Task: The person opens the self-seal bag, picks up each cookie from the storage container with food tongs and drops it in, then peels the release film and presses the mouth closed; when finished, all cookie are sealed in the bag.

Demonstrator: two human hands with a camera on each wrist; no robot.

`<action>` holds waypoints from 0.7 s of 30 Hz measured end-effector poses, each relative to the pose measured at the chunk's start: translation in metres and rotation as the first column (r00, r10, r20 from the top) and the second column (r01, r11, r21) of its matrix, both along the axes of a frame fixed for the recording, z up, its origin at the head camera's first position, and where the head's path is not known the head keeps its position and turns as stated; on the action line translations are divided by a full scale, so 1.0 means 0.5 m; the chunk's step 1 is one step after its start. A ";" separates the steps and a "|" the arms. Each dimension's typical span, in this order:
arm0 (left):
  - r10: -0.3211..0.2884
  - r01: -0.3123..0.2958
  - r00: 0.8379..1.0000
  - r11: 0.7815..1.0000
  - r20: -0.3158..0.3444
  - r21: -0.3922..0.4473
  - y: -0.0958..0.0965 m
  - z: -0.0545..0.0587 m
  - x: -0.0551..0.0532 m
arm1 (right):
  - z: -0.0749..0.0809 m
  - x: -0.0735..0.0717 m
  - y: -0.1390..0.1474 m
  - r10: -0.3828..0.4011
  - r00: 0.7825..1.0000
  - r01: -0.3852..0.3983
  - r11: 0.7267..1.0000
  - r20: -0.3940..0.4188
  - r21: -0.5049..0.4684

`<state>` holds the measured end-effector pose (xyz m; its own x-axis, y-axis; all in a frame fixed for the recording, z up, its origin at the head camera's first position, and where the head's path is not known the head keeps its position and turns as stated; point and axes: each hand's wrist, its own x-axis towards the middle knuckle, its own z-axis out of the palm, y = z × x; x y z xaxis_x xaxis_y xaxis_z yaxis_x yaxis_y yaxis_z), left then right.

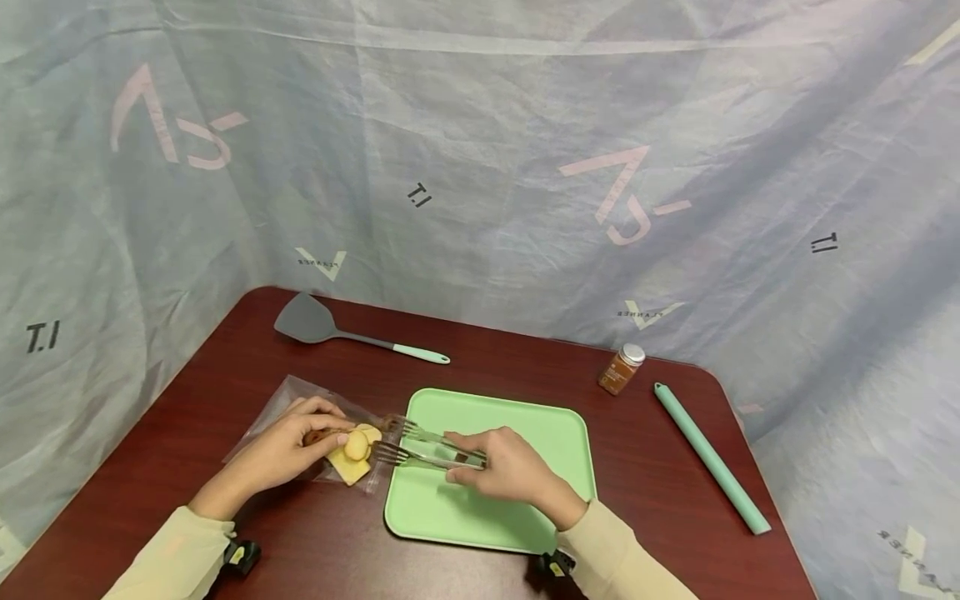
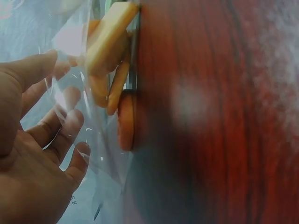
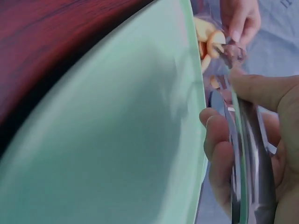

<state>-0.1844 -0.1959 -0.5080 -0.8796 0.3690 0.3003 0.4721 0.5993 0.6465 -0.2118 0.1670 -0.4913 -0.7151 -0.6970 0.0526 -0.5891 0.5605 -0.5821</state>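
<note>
A clear plastic bag (image 1: 279, 408), see-through and creased, lies on the bench (image 1: 337, 533), toward eight o'clock in the head view. Yellow pieces (image 1: 357, 446), some rounded, one flat and squarish, bunch at its three o'clock end. Silvery metal tongs (image 1: 429, 460), arms spread, point their fork-like tines toward nine o'clock, near the pieces.

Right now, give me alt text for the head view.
A person's right hand holds fork-tipped tongs near yellow pieces in a clear bag that the left hand holds. A green tray, spatula, jar and teal bar also rest on the dark red table.
</note>
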 end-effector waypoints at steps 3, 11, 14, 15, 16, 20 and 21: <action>0.002 -0.002 1.000 1.000 0.004 0.001 0.000 -0.003 -0.001 | -0.002 0.007 0.045 -0.045 0.999 0.045 0.999 0.015 -0.017; 0.002 -0.002 1.000 1.000 -0.004 -0.006 0.001 -0.006 -0.004 | -0.015 0.067 0.210 -0.343 0.938 0.346 0.924 0.042 -0.162; 0.009 -0.009 1.000 1.000 -0.007 -0.014 0.000 -0.008 -0.006 | -0.011 0.089 0.267 -0.455 0.889 0.457 0.875 0.048 -0.159; 0.011 -0.011 1.000 1.000 -0.007 -0.014 0.000 -0.009 -0.006 | -0.009 0.094 0.284 -0.486 0.873 0.487 0.860 0.047 -0.154; 0.012 -0.012 1.000 1.000 -0.006 -0.016 0.000 -0.010 -0.007 | -0.007 0.100 0.301 -0.513 0.857 0.514 0.846 0.042 -0.142; 0.012 -0.012 1.000 1.000 0.002 -0.010 0.001 -0.014 -0.011 | 0.000 0.119 0.356 -0.639 0.768 0.640 0.765 0.045 -0.064; 0.010 -0.010 1.000 1.000 0.002 -0.009 0.002 -0.015 -0.012 | 0.001 0.124 0.367 -0.672 0.739 0.674 0.738 0.047 -0.035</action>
<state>-0.1906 -0.1952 -0.5154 -0.8841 0.3623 0.2951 0.4643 0.6097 0.6424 -0.1497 0.3503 -0.4910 -0.9986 -0.0303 0.0428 -0.0505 0.7763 -0.6283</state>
